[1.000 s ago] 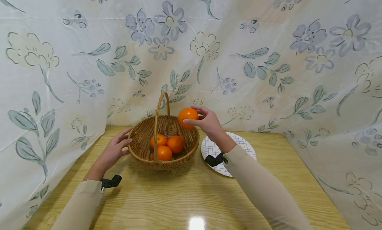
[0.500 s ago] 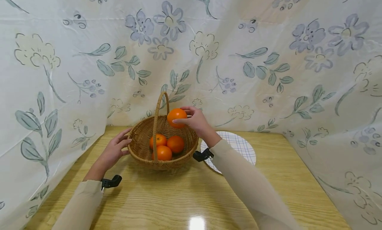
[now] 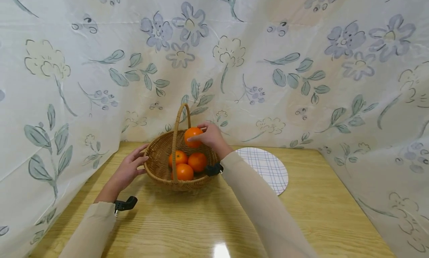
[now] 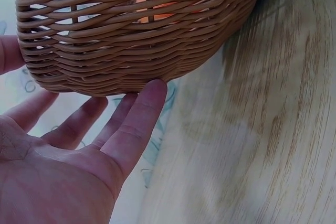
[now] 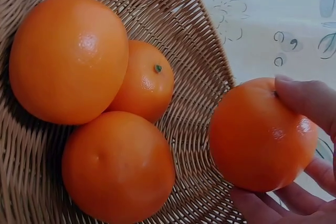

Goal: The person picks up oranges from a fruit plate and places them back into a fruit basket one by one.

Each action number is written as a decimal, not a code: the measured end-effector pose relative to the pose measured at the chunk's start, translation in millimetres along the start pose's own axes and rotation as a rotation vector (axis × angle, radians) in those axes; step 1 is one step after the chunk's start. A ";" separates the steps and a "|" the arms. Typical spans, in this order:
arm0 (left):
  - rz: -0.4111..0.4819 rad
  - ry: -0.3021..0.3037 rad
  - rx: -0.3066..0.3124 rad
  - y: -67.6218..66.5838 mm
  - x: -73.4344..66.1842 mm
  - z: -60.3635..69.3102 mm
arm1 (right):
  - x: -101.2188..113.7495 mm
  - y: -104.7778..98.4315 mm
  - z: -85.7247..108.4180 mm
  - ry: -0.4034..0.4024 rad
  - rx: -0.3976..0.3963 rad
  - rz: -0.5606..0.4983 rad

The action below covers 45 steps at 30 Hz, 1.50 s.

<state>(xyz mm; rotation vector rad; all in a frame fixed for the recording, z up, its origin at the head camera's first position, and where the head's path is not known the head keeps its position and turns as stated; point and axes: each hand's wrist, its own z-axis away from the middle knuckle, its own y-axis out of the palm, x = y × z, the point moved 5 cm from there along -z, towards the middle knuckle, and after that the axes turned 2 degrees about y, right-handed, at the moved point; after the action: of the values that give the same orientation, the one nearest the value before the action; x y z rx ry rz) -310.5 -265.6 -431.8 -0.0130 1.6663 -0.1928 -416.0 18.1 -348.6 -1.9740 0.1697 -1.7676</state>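
An orange (image 3: 193, 137) is held in my right hand (image 3: 211, 136) over the back right part of a wicker basket (image 3: 157, 178). In the right wrist view the thumb lies on top of this orange (image 5: 262, 135), fingers underneath. Several more sit grouped in the basket: a front orange (image 3: 183, 172), a right-hand orange (image 3: 197, 162) and a rear orange (image 3: 179, 158). My left hand (image 3: 129, 166) rests against the basket's left side. From the left wrist, the fairly straight fingertips of the left hand (image 4: 79, 156) touch the woven outer wall (image 4: 131, 40).
A white plate-like disc with a blue grid (image 3: 264, 166) lies right of the basket, partly under the right sleeve. The basket's tall handle (image 3: 175, 146) arches over its middle. Floral cloth (image 3: 231, 64) hangs behind and along both sides of the wooden table (image 3: 174, 228).
My right hand has carried its orange left from the basket's right rim, then slightly down into the basket's opening. The left hand has stayed at the basket's side.
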 end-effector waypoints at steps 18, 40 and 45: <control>-0.010 0.008 0.012 1.3 -3.1 -1.1 | -11.8 14.5 -10.4 0.077 -0.012 0.188; -0.089 0.015 0.030 3.4 -9.3 -3.9 | -12.1 -4.1 -2.8 0.104 0.072 0.142; -0.200 0.029 0.030 -0.4 -20.5 -3.7 | -10.7 -22.9 3.0 0.095 0.109 0.004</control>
<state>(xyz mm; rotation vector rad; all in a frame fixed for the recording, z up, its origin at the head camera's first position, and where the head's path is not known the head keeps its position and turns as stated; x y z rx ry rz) -312.0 -263.0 -411.3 -0.1558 1.6902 -0.3710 -419.8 43.3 -348.6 -1.8136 0.1061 -1.8300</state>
